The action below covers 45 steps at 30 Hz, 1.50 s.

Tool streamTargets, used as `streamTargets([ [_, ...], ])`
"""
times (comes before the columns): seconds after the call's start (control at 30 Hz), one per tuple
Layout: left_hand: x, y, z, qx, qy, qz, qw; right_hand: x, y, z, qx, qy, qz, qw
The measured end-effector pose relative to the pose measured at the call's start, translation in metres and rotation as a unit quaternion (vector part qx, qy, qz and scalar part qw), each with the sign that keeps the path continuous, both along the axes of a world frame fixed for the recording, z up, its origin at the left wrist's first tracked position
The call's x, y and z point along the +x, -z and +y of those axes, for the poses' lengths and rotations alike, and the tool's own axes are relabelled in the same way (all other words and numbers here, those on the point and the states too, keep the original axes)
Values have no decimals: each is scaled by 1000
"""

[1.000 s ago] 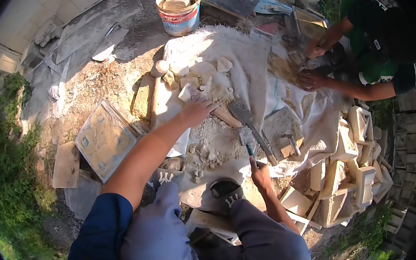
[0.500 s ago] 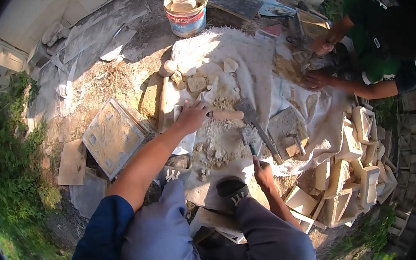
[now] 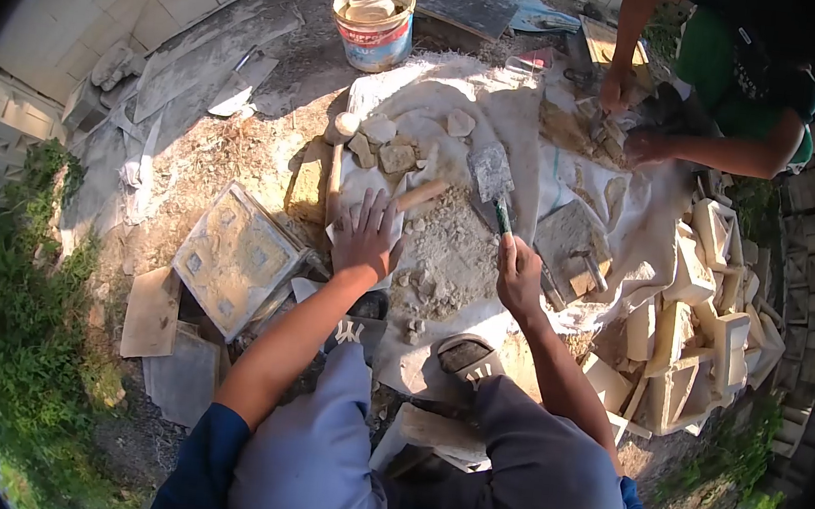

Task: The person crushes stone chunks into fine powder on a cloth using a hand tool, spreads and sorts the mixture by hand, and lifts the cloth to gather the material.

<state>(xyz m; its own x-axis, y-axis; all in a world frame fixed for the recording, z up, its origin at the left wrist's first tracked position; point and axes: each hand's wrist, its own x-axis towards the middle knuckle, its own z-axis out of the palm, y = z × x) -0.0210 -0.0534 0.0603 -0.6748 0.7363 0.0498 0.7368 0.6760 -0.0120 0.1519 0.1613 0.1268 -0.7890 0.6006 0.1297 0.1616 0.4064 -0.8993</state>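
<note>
My left hand [image 3: 368,241] lies with fingers spread near the left edge of the pale sheet [image 3: 491,96], holding nothing. Beside its fingertips is a wooden rod-like handle [image 3: 421,195]. In my right hand [image 3: 519,273] is a trowel [image 3: 492,172] with a green handle, its dusty blade pointing away from me. Crumbled grey-white rubble [image 3: 446,258] is heaped between my hands. Several stones [image 3: 397,158] lie beyond my left hand. A dark metal bar, partly hidden by the trowel, runs under my right hand's side.
A co-worker [image 3: 736,100] crouches at the upper right, hands at a dusty block. A bucket [image 3: 373,27] stands at the back. Cast pale blocks [image 3: 676,369] are piled at the right. A square mould [image 3: 237,260] lies at the left, before wooden boards [image 3: 153,313].
My left hand has let go of the wooden handle and spread its fingers nearer to me. My right hand has lifted the trowel forward over the metal bar. The co-worker's arms have shifted.
</note>
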Motion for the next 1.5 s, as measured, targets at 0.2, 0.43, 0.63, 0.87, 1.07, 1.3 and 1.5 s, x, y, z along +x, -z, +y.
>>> streamTargets([
  [0.2,45,16,-13,168,94,-126,973,50,155,-25,221,-61,-233,945],
  [0.43,68,31,-39,113,98,-176,973,20,51,2,63,-39,-270,960],
  [0.63,65,27,-38,102,106,-143,979,8,51,-12,98,22,-73,992],
  [0.87,64,27,-38,113,85,-183,973,55,148,-3,264,-120,-187,939],
  [1.07,63,35,-40,116,71,-213,968,12,34,6,44,1,-235,971],
  [1.3,57,33,-45,20,101,-180,978,-21,90,0,143,1,-105,984],
  [1.5,59,29,-42,124,90,-194,969,12,67,11,29,-54,-331,942],
])
